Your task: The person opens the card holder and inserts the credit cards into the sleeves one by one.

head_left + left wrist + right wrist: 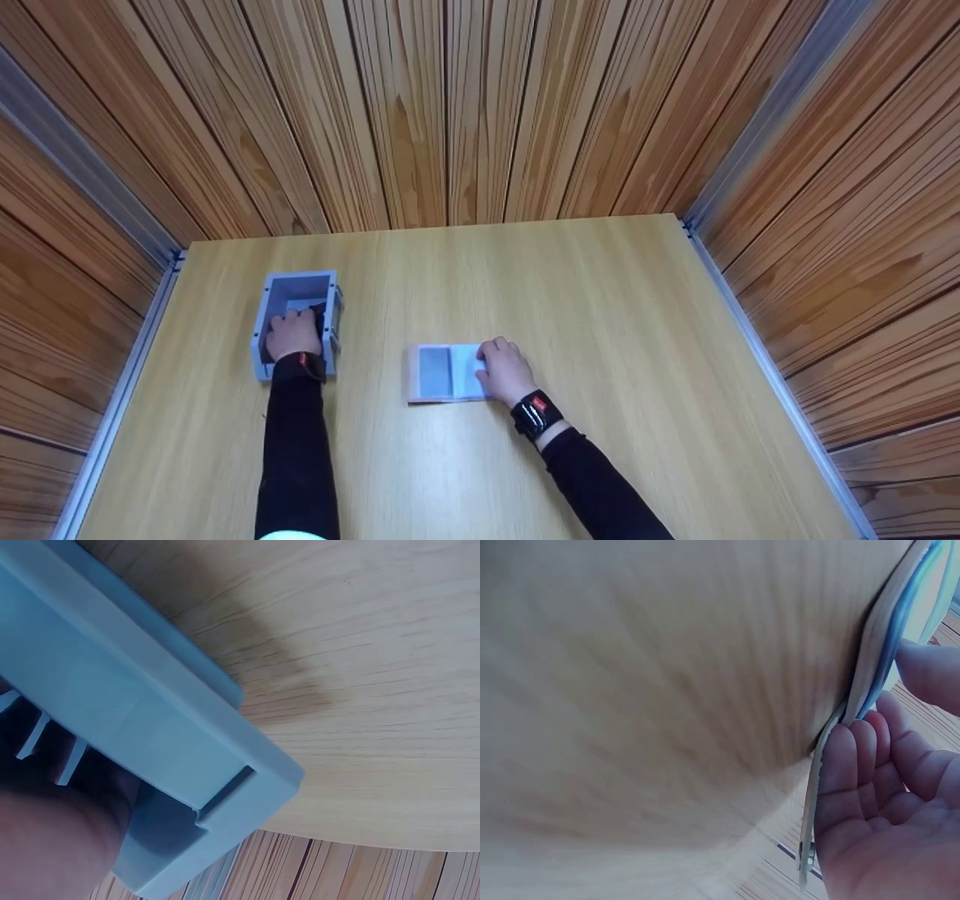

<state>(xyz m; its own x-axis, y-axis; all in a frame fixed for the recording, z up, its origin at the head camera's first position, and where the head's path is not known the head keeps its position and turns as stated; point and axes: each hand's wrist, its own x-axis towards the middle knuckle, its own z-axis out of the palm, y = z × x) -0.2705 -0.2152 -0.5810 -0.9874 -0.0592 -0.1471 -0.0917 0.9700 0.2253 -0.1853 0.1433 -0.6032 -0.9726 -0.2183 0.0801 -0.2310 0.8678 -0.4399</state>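
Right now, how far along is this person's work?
Done: the flat, pale-blue and pink folding wallet appears open on the light wooden table.
In hand: the right hand holds its edge; the left hand reaches into the rectangular grey-blue plastic box.
Remaining: perhaps lifting out the black item inside, mostly hidden by that hand.

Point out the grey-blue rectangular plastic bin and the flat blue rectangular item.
Grey-blue rectangular plastic bin [301, 286]: head view, far inner wall.
Flat blue rectangular item [435, 373]: head view, darker left panel.
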